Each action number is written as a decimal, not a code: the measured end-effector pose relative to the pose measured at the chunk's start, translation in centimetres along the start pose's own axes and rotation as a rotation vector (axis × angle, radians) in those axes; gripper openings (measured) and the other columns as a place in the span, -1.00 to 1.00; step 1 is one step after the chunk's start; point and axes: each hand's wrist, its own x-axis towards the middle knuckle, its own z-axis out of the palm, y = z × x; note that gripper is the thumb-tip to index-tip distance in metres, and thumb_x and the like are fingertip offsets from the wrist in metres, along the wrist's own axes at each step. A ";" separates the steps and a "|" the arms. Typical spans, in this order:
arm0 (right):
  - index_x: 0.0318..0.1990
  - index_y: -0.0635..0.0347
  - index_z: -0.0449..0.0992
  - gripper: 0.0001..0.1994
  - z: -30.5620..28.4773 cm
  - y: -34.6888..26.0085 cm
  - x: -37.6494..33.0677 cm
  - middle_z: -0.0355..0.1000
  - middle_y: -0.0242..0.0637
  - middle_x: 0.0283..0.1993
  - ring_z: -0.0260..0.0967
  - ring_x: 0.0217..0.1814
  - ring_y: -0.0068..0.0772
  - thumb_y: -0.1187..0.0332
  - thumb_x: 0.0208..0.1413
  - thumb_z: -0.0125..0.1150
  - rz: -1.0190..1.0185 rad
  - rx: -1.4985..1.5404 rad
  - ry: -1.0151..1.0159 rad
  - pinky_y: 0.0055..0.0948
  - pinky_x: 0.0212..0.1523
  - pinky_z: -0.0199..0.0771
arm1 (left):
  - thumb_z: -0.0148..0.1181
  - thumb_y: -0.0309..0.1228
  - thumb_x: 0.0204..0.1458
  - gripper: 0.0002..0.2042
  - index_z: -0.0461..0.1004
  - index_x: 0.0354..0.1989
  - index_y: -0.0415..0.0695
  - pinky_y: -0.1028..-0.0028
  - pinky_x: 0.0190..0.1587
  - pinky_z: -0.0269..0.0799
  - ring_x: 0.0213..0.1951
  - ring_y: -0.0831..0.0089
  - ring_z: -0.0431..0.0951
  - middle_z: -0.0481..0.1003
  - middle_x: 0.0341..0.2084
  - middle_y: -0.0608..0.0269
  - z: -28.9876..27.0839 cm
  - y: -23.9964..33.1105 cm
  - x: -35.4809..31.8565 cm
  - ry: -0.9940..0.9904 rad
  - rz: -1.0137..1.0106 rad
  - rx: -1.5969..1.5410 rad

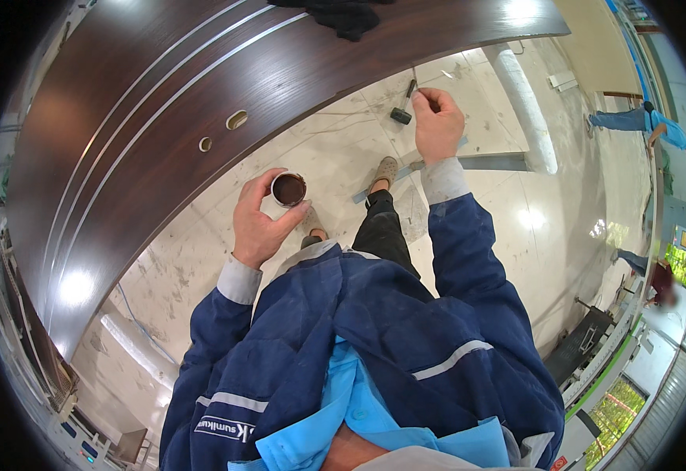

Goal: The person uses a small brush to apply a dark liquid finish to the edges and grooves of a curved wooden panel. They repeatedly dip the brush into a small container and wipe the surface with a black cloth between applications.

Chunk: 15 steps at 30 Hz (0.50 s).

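container: one small round cup (pixel 279 202), pale-walled and open at the top, located in the left hand (pixel 258 221) between the person's body and the near edge of the panel. contents: a dark brown substance (pixel 289 189), its surface lying below the rim; whether liquid or paste cannot be determined. brown marks are noted on the rim.

left hand: thumb and forefinger curved around opposite sides of the cup, gripping it; the mouth of the cup faces up toward the camera.

right hand: the right hand (pixel 439 125) is raised near the panel edge, thumb and forefinger pinched on a thin stick (pixel 414 72) that points away from the body. contact between its tip and the panel cannot be confirmed.

panel: a dark brown wood-grain panel (pixel 170 94) carries three silver strips (pixel 135 102), one oval opening (pixel 237 119) and one smaller round opening (pixel 205 144). a black cloth (pixel 347 16) lies on its far part.

floor: a black-headed hammer (pixel 400 116) lies beyond the right hand. a white wrapped tube (pixel 525 110) is to the right of it.
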 end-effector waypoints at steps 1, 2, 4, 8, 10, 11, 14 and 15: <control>-0.13 0.26 0.70 -0.82 -0.2 0.1 0.5 0.65 -0.26 -0.27 0.56 -0.27 -0.44 0.36 0.21 0.37 0.006 0.009 0.016 -0.40 -0.16 0.57 | 0.60 -0.25 -0.06 -0.37 0.54 0.21 -0.13 0.30 0.18 0.51 0.09 0.22 0.59 0.59 0.04 0.10 0.1 0.1 0.0 -0.005 -0.001 0.000; -0.13 0.24 0.70 -0.83 -0.3 0.0 0.8 0.65 -0.26 -0.26 0.57 -0.26 -0.42 0.36 0.20 0.37 0.008 0.011 0.037 -0.39 -0.16 0.57 | 0.61 -0.25 -0.07 -0.37 0.54 0.21 -0.14 0.30 0.18 0.51 0.09 0.22 0.59 0.59 0.04 0.10 0.2 0.2 0.0 -0.009 -0.004 -0.006; -0.15 0.21 0.71 -0.84 0.1 -0.4 0.3 0.65 -0.23 -0.24 0.58 -0.24 -0.36 0.36 0.19 0.38 -0.041 -0.020 0.020 -0.36 -0.15 0.57 | 0.61 -0.25 -0.06 -0.37 0.54 0.21 -0.14 0.30 0.18 0.50 0.09 0.22 0.60 0.59 0.04 0.10 0.3 0.3 0.1 -0.013 0.002 -0.005; -0.17 0.15 0.72 -0.86 2.0 -1.5 -3.5 0.63 -0.16 -0.21 0.59 -0.20 -0.19 0.34 0.17 0.39 -0.276 -0.068 -0.203 -0.28 -0.13 0.57 | 0.61 -0.26 -0.06 -0.38 0.54 0.21 -0.14 0.30 0.17 0.50 0.07 0.23 0.60 0.59 0.03 0.10 0.1 0.2 0.2 -0.021 0.029 0.026; -0.17 0.14 0.72 -0.87 2.4 -1.6 -4.4 0.62 -0.14 -0.20 0.59 -0.19 -0.14 0.34 0.18 0.39 -0.346 -0.067 -0.265 -0.26 -0.12 0.57 | 0.61 -0.26 -0.06 -0.38 0.54 0.21 -0.14 0.30 0.17 0.50 0.07 0.23 0.60 0.59 0.03 0.11 -0.2 0.1 0.2 -0.021 0.038 0.027; -0.17 0.14 0.72 -0.87 2.3 -1.4 -4.3 0.62 -0.13 -0.20 0.59 -0.18 -0.14 0.34 0.18 0.38 -0.349 -0.075 -0.254 -0.26 -0.12 0.57 | 0.61 -0.27 -0.06 -0.38 0.54 0.21 -0.14 0.30 0.17 0.50 0.07 0.24 0.60 0.59 0.03 0.11 -0.3 0.0 0.1 -0.020 0.040 0.019; -0.16 0.14 0.73 -0.85 1.1 -0.1 -1.3 0.63 -0.12 -0.21 0.60 -0.17 -0.12 0.33 0.20 0.38 -0.238 -0.115 -0.111 -0.27 -0.12 0.57 | 0.61 -0.28 -0.06 -0.38 0.54 0.21 -0.13 0.31 0.16 0.50 0.06 0.25 0.60 0.59 0.02 0.13 -0.6 -0.2 -0.5 -0.008 0.025 -0.002; -0.15 0.14 0.73 -0.85 0.5 0.4 0.3 0.63 -0.12 -0.21 0.60 -0.16 -0.12 0.32 0.20 0.38 -0.208 -0.128 -0.035 -0.27 -0.12 0.57 | 0.61 -0.28 -0.06 -0.38 0.54 0.21 -0.13 0.31 0.16 0.50 0.06 0.26 0.60 0.59 0.02 0.13 -0.7 -0.4 -0.7 -0.004 0.011 -0.032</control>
